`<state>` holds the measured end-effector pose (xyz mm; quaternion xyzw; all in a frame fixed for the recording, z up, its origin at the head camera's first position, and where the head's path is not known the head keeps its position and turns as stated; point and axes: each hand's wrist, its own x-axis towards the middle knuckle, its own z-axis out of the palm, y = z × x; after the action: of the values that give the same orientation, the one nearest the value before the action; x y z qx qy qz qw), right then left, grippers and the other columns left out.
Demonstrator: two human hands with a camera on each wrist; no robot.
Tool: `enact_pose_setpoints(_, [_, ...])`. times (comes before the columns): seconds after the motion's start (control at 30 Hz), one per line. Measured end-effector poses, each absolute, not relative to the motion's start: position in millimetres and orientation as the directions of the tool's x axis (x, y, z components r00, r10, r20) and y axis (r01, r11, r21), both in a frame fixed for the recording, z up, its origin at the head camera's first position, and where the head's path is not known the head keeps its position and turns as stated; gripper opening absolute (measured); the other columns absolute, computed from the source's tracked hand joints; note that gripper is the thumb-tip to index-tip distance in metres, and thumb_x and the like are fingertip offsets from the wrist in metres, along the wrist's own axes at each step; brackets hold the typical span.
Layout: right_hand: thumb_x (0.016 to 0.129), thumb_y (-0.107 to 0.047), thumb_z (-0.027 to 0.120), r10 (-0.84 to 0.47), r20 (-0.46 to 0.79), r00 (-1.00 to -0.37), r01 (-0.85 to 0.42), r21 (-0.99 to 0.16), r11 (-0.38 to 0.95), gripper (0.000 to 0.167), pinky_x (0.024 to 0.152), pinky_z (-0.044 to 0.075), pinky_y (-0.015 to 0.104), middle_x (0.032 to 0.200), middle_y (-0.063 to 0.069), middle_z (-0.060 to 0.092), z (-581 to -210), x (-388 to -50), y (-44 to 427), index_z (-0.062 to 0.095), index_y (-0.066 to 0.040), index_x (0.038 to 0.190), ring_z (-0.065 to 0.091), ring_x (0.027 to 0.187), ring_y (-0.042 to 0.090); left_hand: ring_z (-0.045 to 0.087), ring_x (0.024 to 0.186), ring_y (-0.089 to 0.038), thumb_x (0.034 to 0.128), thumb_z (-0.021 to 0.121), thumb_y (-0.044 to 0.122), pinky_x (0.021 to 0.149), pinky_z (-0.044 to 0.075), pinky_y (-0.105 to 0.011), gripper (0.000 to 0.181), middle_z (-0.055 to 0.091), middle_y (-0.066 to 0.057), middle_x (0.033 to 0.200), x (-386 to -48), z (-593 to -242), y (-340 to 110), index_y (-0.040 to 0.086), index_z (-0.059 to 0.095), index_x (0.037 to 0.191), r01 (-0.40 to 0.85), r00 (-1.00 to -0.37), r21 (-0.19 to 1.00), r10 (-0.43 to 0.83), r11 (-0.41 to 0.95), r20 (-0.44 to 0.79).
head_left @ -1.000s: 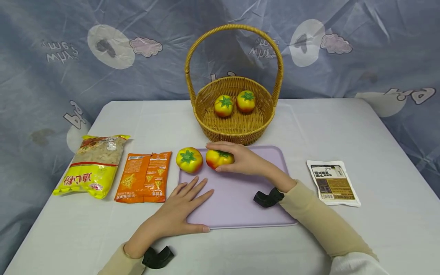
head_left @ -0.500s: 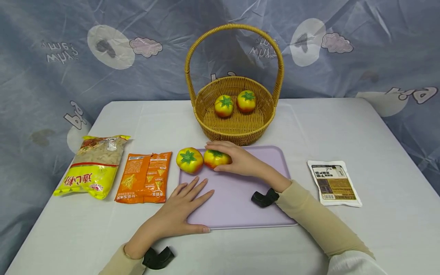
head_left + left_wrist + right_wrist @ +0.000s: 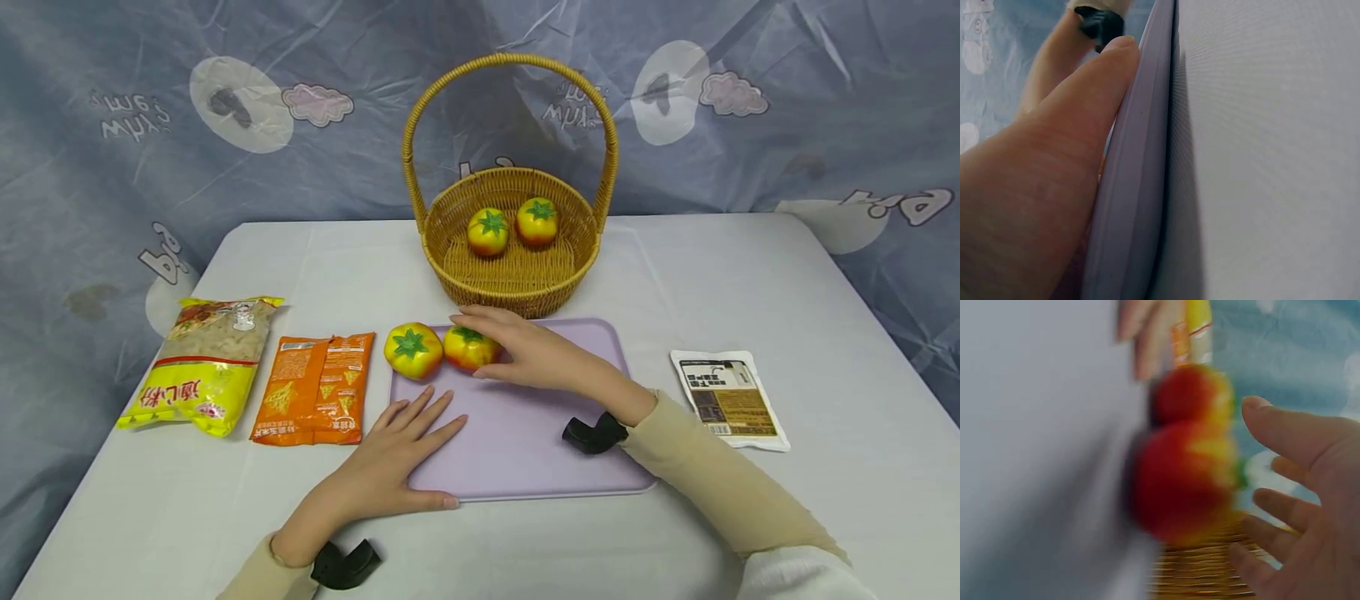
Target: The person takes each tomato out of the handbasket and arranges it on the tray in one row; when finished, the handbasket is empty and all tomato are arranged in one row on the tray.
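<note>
On the lilac tray (image 3: 517, 442) two yellow-and-red persimmon-shaped fruits with green star-shaped tops lie side by side. The left fruit (image 3: 413, 351) sits at the tray's far left corner; the right fruit (image 3: 467, 350) is partly covered by my right hand (image 3: 534, 354) in the head view. In the right wrist view, my right hand (image 3: 1310, 481) is spread, apart from the nearer fruit (image 3: 1185, 481). My left hand (image 3: 390, 467) rests flat with spread fingers on the tray's near left part, its thumb (image 3: 1097, 75) along the front rim.
A wicker basket (image 3: 510, 287) with a tall handle stands behind the tray, holding two similar fruits. To the left lie a yellow food bag (image 3: 206, 362) and an orange snack bag (image 3: 313, 389). A white-and-brown packet (image 3: 729, 399) lies at the right.
The right fruit has shifted slightly left, up against the left fruit. My right hand has then loosened and drawn a little to the right, off it. My left hand has stayed in place.
</note>
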<state>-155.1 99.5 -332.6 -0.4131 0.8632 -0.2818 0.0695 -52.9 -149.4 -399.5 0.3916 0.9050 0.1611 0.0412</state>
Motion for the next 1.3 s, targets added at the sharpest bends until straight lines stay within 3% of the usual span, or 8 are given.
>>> enact_pose_setpoints(0.13, [0.089, -0.029, 0.065, -0.796, 0.148, -0.587, -0.742, -0.492, 0.456, 0.066, 0.106, 0.024, 0.04, 0.149, 0.005, 0.031, -288.6, -158.1, 101.3, 0.034, -0.012, 0.146, 0.025, 0.135, 0.019, 0.004, 0.14, -0.025, 0.0787, 0.046, 0.075, 0.107, 0.006, -0.049, 0.089, 0.014, -0.006, 0.155, -53.6, -398.8, -151.2, 0.021, 0.03, 0.148, 0.698, -0.69, 0.324, 0.721, 0.639, 0.065])
enact_pose_setpoints(0.3, [0.09, -0.025, 0.064, -0.801, 0.283, -0.527, -0.804, -0.471, 0.362, 0.061, 0.103, 0.029, 0.035, 0.144, 0.002, 0.039, -231.9, -188.3, 99.5, 0.039, -0.009, 0.143, 0.035, 0.129, 0.016, 0.004, 0.14, -0.025, 0.0786, 0.046, 0.074, 0.107, 0.006, -0.049, 0.089, 0.013, -0.006, 0.155, -55.0, -398.6, -152.6, 0.021, 0.031, 0.148, 0.696, -0.694, 0.323, 0.716, 0.641, 0.074])
enact_pose_setpoints(0.43, [0.091, -0.019, 0.063, -0.757, 0.336, -0.56, -0.774, -0.539, 0.333, 0.056, 0.101, 0.031, 0.03, 0.142, 0.001, 0.042, -206.0, -225.4, 99.6, 0.041, -0.008, 0.141, 0.038, 0.126, 0.013, 0.004, 0.14, -0.025, 0.0788, 0.046, 0.074, 0.108, 0.005, -0.049, 0.089, 0.013, -0.006, 0.155, -55.7, -398.8, -153.2, 0.021, 0.03, 0.148, 0.693, -0.696, 0.326, 0.715, 0.643, 0.069])
enact_pose_setpoints(0.53, [0.093, -0.014, 0.059, -0.702, 0.331, -0.631, -0.684, -0.664, 0.301, 0.053, 0.103, 0.029, 0.029, 0.142, 0.004, 0.04, -198.7, -248.7, 101.1, 0.039, -0.005, 0.142, 0.036, 0.129, 0.016, 0.003, 0.14, -0.025, 0.0787, 0.046, 0.074, 0.108, 0.005, -0.049, 0.089, 0.013, -0.005, 0.155, -55.9, -398.7, -153.8, 0.021, 0.03, 0.148, 0.691, -0.698, 0.328, 0.713, 0.644, 0.068])
enact_pose_setpoints(0.77, [0.096, -0.013, 0.051, -0.511, 0.281, -0.812, -0.376, -0.922, 0.091, 0.049, 0.102, 0.03, 0.029, 0.143, 0.01, 0.038, -225.8, -285.5, 105.9, 0.037, -0.002, 0.141, 0.036, 0.129, 0.018, 0.005, 0.14, -0.026, 0.0793, 0.047, 0.074, 0.107, 0.006, -0.049, 0.088, 0.014, -0.006, 0.155, -55.4, -398.3, -152.7, 0.021, 0.031, 0.148, 0.696, -0.693, 0.329, 0.717, 0.638, 0.075])
enact_pose_setpoints(0.97, [0.097, -0.016, 0.051, -0.422, 0.184, -0.888, -0.153, -0.983, -0.105, 0.048, 0.105, 0.026, 0.04, 0.141, 0.01, 0.038, -274.2, -316.2, 111.8, 0.037, -0.004, 0.142, 0.033, 0.131, 0.024, 0.005, 0.14, -0.026, 0.0793, 0.048, 0.073, 0.107, 0.007, -0.05, 0.088, 0.014, -0.006, 0.155, -53.7, -398.4, -151.7, 0.021, 0.031, 0.148, 0.691, -0.693, 0.351, 0.717, 0.632, 0.071])
enact_pose_setpoints(1.13, [0.095, -0.017, 0.056, -0.372, 0.115, -0.921, -0.09, -0.992, -0.085, 0.052, 0.105, 0.026, 0.041, 0.143, 0.013, 0.036, -296.3, -326.5, 114.3, 0.038, -0.005, 0.142, 0.036, 0.129, 0.022, 0.005, 0.14, -0.025, 0.0793, 0.047, 0.073, 0.107, 0.007, -0.05, 0.088, 0.013, -0.005, 0.155, -53.5, -399.8, -150.7, 0.022, 0.03, 0.148, 0.692, -0.691, 0.353, 0.72, 0.63, 0.068])
enact_pose_setpoints(1.3, [0.093, -0.019, 0.06, -0.347, 0.057, -0.936, -0.095, -0.991, 0.093, 0.054, 0.104, 0.029, 0.035, 0.142, 0.011, 0.039, -302.9, -331.0, 114.5, 0.04, -0.006, 0.141, 0.038, 0.127, 0.019, 0.005, 0.14, -0.025, 0.079, 0.047, 0.074, 0.107, 0.007, -0.05, 0.088, 0.013, -0.004, 0.155, -53.9, -400.5, -150.2, 0.022, 0.03, 0.148, 0.697, -0.688, 0.343, 0.722, 0.63, 0.073])
